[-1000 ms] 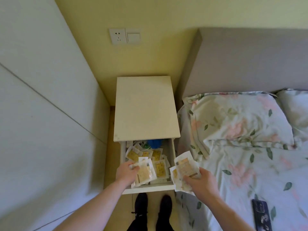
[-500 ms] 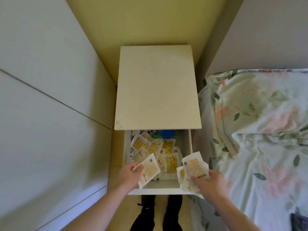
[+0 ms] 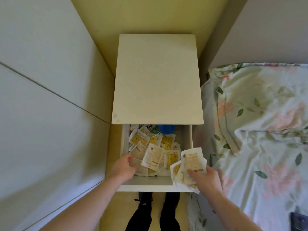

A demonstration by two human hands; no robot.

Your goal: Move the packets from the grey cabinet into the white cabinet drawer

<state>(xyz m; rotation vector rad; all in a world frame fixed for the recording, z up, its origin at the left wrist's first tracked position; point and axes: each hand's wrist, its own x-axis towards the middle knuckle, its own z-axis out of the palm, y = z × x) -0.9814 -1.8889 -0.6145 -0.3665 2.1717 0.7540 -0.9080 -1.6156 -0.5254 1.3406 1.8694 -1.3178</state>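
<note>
White cabinet (image 3: 157, 77) standing beside bed (image 3: 260, 130), drawer (image 3: 148, 186) open. Your right hand (image 3: 205, 178) gripping packet stack (image 3: 188, 165); left hand (image 3: 123, 167) hovering relaxed, holding nothing, over drawer packets (image 3: 153, 147).

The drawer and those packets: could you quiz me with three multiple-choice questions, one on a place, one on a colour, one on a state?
1. Where is the fan of packets held?
A. over the drawer's right front corner
B. on the bed
C. on the cabinet top

2. What colour is the round thing at the back of the drawer?
A. red
B. blue
C. black

3. The drawer is:
A. shut
B. pulled out
C. removed

Key: 1 A, the right hand grips them there; 2 B, it shows blue; 3 B, its contents lie exposed below the cabinet top.
</note>
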